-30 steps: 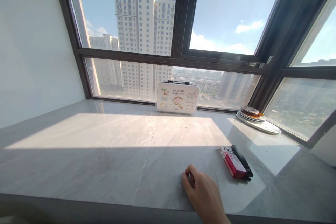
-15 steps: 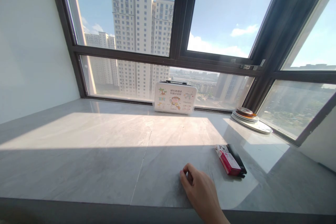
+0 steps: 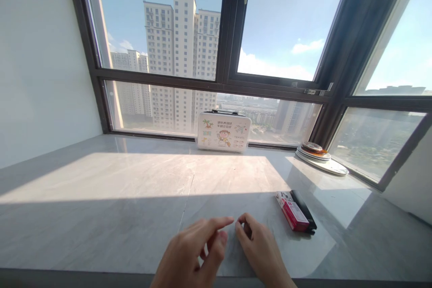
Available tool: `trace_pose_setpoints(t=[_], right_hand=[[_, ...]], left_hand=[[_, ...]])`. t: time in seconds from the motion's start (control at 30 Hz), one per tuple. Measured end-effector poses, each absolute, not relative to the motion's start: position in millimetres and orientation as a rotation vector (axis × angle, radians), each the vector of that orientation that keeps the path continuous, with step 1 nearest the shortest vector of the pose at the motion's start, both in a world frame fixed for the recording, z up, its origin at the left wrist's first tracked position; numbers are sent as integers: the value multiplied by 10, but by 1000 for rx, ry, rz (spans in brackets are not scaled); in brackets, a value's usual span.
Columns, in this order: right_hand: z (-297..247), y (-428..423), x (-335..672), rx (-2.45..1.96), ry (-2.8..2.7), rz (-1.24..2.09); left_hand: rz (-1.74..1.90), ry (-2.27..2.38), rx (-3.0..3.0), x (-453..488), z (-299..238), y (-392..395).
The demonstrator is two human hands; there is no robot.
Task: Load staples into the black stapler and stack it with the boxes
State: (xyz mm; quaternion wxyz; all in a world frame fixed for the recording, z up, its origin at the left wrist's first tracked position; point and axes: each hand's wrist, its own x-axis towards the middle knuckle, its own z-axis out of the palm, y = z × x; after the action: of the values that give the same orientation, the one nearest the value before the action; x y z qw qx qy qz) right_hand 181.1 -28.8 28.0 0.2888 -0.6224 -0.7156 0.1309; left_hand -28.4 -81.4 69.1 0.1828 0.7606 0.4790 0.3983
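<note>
My left hand (image 3: 197, 249) is over the near part of the grey stone sill (image 3: 111, 229), its index finger stretched out and its thumb apart from it. Nothing shows between those fingers. Just to the right, my right hand (image 3: 259, 245) rests low over the sill with thumb and bent index finger pressed together. Whatever they may pinch is hidden. The left index fingertip is very close to the right fingers; whether they touch I cannot tell. Beyond my right hand lie a red and white box (image 3: 292, 212) and, along its right side, a black flat item (image 3: 304, 211).
A white carry case (image 3: 223, 132) with cartoon prints stands against the window. Stacked plates (image 3: 315, 155) sit in the far right corner. Dark window frames (image 3: 222, 83) bound the sill at the back, and a white wall (image 3: 43, 63) closes the left side.
My left hand has come into view from below and now sits beside my right hand. The right hand keeps its curled shape in nearly the same spot. The camera has tilted slightly.
</note>
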Motion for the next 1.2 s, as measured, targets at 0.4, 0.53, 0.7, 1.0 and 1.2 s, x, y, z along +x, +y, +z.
trace_pose_setpoints(t=[0.4,0.53,0.7,1.0,1.2], right_hand=[[127,67,1785,-1921,-2147,53],[116,52,1785,-1921,-2150,64],[128,40,1826,-1909,-2154,87],[108,25,1822,-1887,-2152,61],[140,3,1827,-1879,-2151,67]], left_hand=[[546,1975,2401,8,82,42],[524,1965,2411,27,116,35],[495,1963,2409,0,111,49],[500,1970,2430,0,98,51],[478,1967,2438,6,102,50]])
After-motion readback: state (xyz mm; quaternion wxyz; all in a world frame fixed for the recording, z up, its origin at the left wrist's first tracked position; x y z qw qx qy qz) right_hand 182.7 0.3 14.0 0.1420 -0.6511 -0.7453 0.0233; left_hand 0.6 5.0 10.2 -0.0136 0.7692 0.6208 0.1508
